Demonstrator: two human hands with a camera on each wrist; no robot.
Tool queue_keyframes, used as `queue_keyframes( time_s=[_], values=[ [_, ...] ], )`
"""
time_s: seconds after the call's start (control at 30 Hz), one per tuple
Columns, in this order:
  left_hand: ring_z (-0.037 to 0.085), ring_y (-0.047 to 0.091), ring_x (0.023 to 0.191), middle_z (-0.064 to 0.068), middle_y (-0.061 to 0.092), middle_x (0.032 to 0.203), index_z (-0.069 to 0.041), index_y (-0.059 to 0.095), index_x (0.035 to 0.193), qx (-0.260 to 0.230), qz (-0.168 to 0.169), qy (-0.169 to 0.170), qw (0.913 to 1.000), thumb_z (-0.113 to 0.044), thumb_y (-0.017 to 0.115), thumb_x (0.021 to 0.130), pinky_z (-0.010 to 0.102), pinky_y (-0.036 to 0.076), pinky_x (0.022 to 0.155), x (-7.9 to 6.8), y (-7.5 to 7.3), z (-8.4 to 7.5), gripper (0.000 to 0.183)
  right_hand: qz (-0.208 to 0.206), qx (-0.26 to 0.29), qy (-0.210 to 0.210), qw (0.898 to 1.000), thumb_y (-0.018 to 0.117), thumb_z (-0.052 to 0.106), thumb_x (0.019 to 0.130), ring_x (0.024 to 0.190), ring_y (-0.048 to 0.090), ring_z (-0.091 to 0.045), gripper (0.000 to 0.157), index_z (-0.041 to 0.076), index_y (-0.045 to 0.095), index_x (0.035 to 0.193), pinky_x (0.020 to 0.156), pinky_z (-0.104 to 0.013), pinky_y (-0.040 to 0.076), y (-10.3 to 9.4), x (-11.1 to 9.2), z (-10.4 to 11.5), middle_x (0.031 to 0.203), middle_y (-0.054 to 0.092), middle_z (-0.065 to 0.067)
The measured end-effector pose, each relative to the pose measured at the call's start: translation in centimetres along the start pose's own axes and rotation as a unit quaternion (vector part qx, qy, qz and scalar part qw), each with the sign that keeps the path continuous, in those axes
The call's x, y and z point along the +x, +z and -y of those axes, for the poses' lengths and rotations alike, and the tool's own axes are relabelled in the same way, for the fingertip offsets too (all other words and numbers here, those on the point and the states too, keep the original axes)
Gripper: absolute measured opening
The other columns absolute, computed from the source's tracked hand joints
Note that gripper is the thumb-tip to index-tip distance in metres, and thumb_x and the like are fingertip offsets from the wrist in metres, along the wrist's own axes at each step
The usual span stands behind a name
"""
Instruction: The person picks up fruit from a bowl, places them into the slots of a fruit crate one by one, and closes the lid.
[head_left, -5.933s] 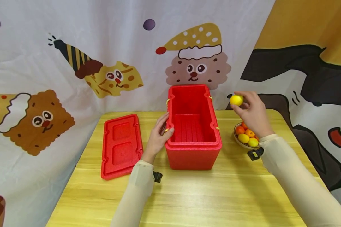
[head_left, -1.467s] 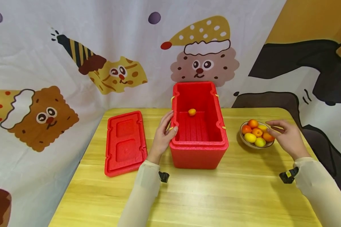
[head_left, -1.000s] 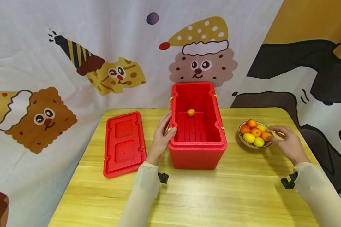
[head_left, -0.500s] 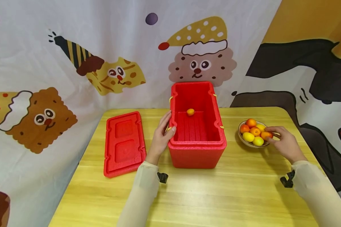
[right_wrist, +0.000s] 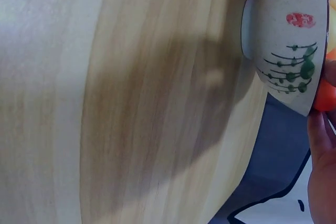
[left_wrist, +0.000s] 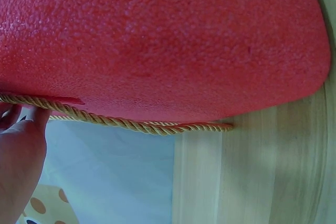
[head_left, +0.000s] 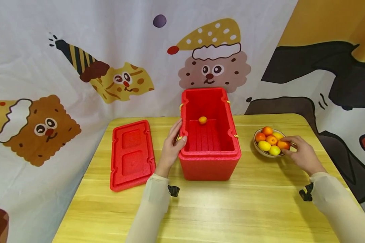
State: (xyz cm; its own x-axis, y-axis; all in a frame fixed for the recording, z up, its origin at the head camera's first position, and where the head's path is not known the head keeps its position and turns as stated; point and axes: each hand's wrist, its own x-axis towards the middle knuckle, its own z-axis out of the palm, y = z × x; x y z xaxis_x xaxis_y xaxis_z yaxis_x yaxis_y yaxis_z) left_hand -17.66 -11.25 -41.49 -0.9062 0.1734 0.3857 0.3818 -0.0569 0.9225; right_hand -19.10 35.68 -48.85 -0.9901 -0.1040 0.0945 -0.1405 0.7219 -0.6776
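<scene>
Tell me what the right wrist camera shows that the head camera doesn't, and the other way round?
Only the right wrist view shows the red mark and green pattern painted on the side of the bowl.

Only the head view shows the left hand, the red lid and the small orange fruit inside the red box.

Both show the bowl with fruit, the right hand at its rim, and the table.
</scene>
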Motion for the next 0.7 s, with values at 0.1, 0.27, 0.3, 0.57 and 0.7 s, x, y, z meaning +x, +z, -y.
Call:
queue_keyframes(
  time_s=[0.1,0.27,0.3,0.57,0.7],
  values=[
    [0.034,0.027,0.142,0.027,0.023,0.155,0.014,0.03,0.146,0.001,0.004,0.002,1.0,0.007,0.051,0.094,0.03,0.04,0.103,0.1,0.0,0.1,0.057,-0.005,-0.002,0.003,1.0,0.065,-0.002,0.091,0.119,0.041,-0.047,0.035,-0.007,0.057,0.124,0.097,-0.067,0.033,0.0,0.0,-0.2,0.127,0.046,-0.027],
    [0.037,0.027,0.142,0.029,0.022,0.155,0.016,0.031,0.145,-0.004,0.007,0.005,1.0,0.008,0.051,0.093,0.026,0.041,0.101,0.0,-0.1,-0.1,0.056,-0.004,0.001,0.016,1.0,0.065,0.003,0.092,0.12,0.041,-0.047,0.035,-0.006,0.057,0.125,0.098,-0.066,0.033,0.0,0.1,-0.4,0.128,0.047,-0.027],
    [0.037,0.027,0.141,0.029,0.022,0.155,0.016,0.031,0.144,-0.006,0.004,0.004,1.0,0.009,0.052,0.093,0.026,0.041,0.1,0.0,-0.1,-0.1,0.056,-0.003,0.001,0.016,1.0,0.065,0.004,0.092,0.12,0.041,-0.047,0.035,-0.006,0.057,0.125,0.098,-0.066,0.033,0.1,0.2,-0.4,0.128,0.047,-0.027],
    [0.025,0.035,0.139,0.014,0.03,0.156,0.006,0.038,0.147,-0.016,-0.005,0.02,0.9996,0.0,0.057,0.095,0.024,0.044,0.097,0.1,-0.8,3.0,0.055,-0.002,0.007,0.024,1.0,0.065,0.006,0.093,0.122,0.04,-0.047,0.036,-0.006,0.057,0.126,0.097,-0.066,0.034,0.0,0.4,-0.1,0.129,0.047,-0.027],
    [0.023,0.034,0.14,0.012,0.03,0.156,0.004,0.039,0.148,-0.01,-0.004,0.013,0.9999,-0.002,0.057,0.095,0.029,0.044,0.1,0.2,-0.8,3.0,0.056,0.002,0.006,0.037,0.999,0.066,0.009,0.093,0.123,0.039,-0.047,0.039,-0.005,0.056,0.128,0.097,-0.066,0.034,-0.2,0.4,-0.2,0.13,0.046,-0.026]
  ],
)
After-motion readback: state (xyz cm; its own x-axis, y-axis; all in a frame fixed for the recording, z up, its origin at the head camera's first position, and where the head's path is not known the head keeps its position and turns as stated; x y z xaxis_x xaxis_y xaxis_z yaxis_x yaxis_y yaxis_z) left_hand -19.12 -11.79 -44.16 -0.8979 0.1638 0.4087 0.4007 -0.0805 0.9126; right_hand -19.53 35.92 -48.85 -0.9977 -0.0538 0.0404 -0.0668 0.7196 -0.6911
